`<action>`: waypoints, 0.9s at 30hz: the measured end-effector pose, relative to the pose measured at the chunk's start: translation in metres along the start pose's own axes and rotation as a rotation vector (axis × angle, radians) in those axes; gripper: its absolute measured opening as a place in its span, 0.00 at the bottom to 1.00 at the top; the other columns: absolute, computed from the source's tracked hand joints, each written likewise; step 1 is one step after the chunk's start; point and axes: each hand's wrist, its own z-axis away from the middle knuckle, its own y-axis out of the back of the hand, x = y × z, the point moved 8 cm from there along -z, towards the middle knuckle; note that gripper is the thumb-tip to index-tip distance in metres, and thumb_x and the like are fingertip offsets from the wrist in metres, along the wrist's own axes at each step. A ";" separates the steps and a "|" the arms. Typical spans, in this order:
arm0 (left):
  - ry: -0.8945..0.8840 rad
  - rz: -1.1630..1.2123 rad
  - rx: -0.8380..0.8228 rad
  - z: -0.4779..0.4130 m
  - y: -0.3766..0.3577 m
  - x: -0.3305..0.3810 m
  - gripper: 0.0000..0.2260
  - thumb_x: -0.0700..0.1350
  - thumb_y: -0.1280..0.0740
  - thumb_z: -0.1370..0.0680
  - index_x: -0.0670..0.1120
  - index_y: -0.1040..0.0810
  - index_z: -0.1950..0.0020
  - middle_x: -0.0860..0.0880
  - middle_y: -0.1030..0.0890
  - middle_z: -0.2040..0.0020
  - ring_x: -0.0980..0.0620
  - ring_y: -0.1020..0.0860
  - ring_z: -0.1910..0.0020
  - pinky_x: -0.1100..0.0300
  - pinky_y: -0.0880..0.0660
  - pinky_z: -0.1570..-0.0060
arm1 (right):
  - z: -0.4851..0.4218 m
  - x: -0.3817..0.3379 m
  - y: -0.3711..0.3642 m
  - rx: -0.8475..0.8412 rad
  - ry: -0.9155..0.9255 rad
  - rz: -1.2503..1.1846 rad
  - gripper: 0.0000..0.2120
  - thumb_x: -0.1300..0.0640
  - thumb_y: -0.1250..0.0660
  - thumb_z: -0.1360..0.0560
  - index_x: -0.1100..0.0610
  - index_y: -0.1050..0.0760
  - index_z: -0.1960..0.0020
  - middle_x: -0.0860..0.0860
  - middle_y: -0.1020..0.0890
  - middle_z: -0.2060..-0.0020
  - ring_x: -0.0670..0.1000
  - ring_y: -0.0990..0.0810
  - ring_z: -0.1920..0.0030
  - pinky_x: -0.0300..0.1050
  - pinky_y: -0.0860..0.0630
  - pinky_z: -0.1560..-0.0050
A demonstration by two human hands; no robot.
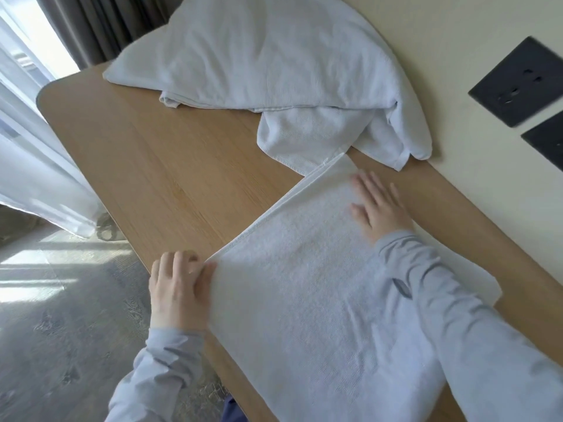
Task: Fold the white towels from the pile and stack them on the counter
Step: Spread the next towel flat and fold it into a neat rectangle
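Smoothing a part-folded towel (304,300) on the table (170,166), head view only. Right hand (379,205) lies flat, fingers spread, at its far end. Left hand (179,287) pinches the near-left corner at the table edge. Towel's long axis runs from the person toward the pile (274,71), which sits beyond, nearer the right hand.

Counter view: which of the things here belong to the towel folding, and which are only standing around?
Part of the job:
- towel being folded
- pile of unfolded towels
- wooden counter
- left hand, gripping the towel's corner
- right hand, pressing flat on the towel

Not part of it:
- dark wall sockets
- white curtain
- grey drape
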 end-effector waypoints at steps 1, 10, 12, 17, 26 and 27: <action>0.009 -0.073 0.031 0.007 0.002 0.010 0.15 0.47 0.38 0.25 0.37 0.23 0.48 0.38 0.22 0.49 0.36 0.25 0.49 0.46 0.32 0.51 | 0.000 0.005 0.003 0.009 -0.060 -0.019 0.26 0.49 0.50 0.20 0.57 0.48 0.24 0.54 0.46 0.24 0.52 0.50 0.24 0.55 0.55 0.25; -0.153 -0.337 -0.286 0.089 -0.061 0.077 0.33 0.62 0.52 0.23 0.40 0.35 0.28 0.41 0.36 0.27 0.38 0.39 0.28 0.42 0.44 0.31 | 0.117 -0.100 -0.018 -0.065 0.488 0.012 0.27 0.47 0.48 0.24 0.59 0.34 0.30 0.54 0.32 0.30 0.55 0.34 0.30 0.58 0.37 0.32; -0.160 -0.350 -0.275 0.089 -0.063 0.072 0.33 0.62 0.51 0.23 0.41 0.38 0.26 0.41 0.39 0.25 0.39 0.41 0.26 0.43 0.47 0.29 | 0.112 -0.034 -0.010 -0.109 0.320 0.109 0.30 0.43 0.57 0.21 0.61 0.35 0.30 0.57 0.32 0.30 0.58 0.33 0.31 0.63 0.33 0.36; -0.115 -0.373 -0.289 0.090 -0.063 0.073 0.34 0.63 0.57 0.23 0.43 0.47 0.24 0.44 0.47 0.23 0.43 0.51 0.24 0.46 0.56 0.26 | 0.110 0.110 -0.006 -0.299 -0.156 0.209 0.34 0.40 0.70 0.25 0.56 0.58 0.24 0.51 0.55 0.24 0.48 0.58 0.24 0.55 0.58 0.25; -0.138 -0.247 -0.411 0.197 -0.084 0.148 0.33 0.61 0.53 0.22 0.38 0.38 0.27 0.38 0.40 0.26 0.37 0.44 0.26 0.44 0.45 0.32 | 0.200 -0.034 -0.009 -0.136 0.457 0.122 0.27 0.48 0.50 0.23 0.62 0.36 0.29 0.55 0.34 0.29 0.55 0.37 0.28 0.57 0.41 0.32; -0.139 -0.253 -0.414 0.203 -0.086 0.144 0.33 0.61 0.52 0.22 0.38 0.38 0.27 0.39 0.40 0.25 0.39 0.44 0.26 0.44 0.45 0.32 | 0.202 -0.021 -0.010 -0.156 0.435 0.136 0.28 0.47 0.50 0.23 0.60 0.38 0.28 0.54 0.37 0.28 0.54 0.37 0.28 0.56 0.42 0.31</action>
